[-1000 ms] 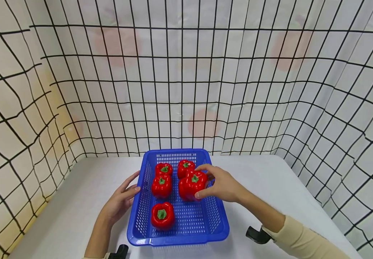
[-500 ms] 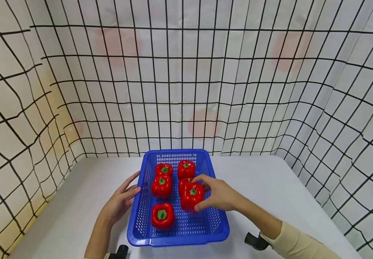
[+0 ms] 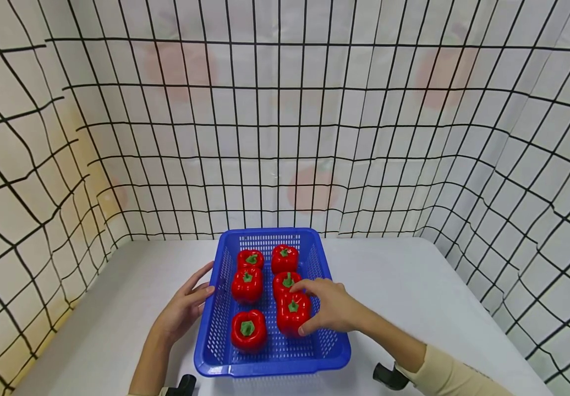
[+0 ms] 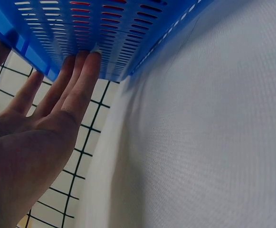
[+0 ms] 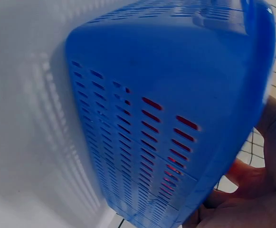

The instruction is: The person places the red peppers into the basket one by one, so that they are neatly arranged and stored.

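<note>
Several shiny red bell peppers with green stems sit in a blue perforated basket (image 3: 213,363). With thumb and fingers, my right hand (image 3: 334,306) holds the front pepper of the right column, a red bell pepper (image 3: 293,312). Right behind that one is another bell pepper (image 3: 285,282), partly covered by my fingers. My left hand (image 3: 182,308) rests on the basket's left side; in the left wrist view its fingers (image 4: 76,90) lie nearly straight along the slotted wall. From the right wrist view, the basket wall hides the pepper in my right hand (image 5: 271,171).
At the front left of the basket lies one bell pepper (image 3: 248,331). Two more stand in the left column behind it, and one at the back right (image 3: 285,258). The basket is on a white table (image 3: 389,269); black grid netting (image 3: 275,126) encloses the back and sides.
My right hand has brought its bell pepper toward the basket's front and lower. The pepper behind it has come into view. My left hand and the basket have stayed put.
</note>
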